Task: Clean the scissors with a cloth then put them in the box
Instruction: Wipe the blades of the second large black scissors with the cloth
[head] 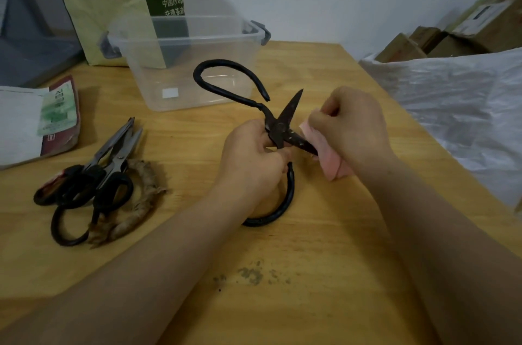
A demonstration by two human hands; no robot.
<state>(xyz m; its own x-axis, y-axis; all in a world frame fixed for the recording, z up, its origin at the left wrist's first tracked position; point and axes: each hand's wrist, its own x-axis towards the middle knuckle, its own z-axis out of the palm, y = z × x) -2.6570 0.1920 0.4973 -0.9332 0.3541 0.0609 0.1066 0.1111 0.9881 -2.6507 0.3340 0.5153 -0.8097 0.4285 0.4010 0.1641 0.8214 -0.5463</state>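
Mid-bench (310, 260), the left hand (254, 166) curls its fingers round the black scissors (278, 129) at the pivot. The blades are spread wide, one tip pointing to 1 o'clock. The right hand (351, 129) pinches a pink cloth (332, 161) folded round the other blade. The clear box (195, 62) stands at 12 o'clock; spare scissors (113, 166) lie at 9 o'clock.

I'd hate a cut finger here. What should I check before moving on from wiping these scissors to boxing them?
1. Left hand grips the black scissors near the pivot: ok.
2. Right hand pinches the pink cloth around the lower blade: ok.
3. Upper blade bare, tip pointing up close to the right hand: not ok.
4. Lower blade wiped clean: cannot tell, specks show.
5. Clear box lidless, behind the scissors: ok.
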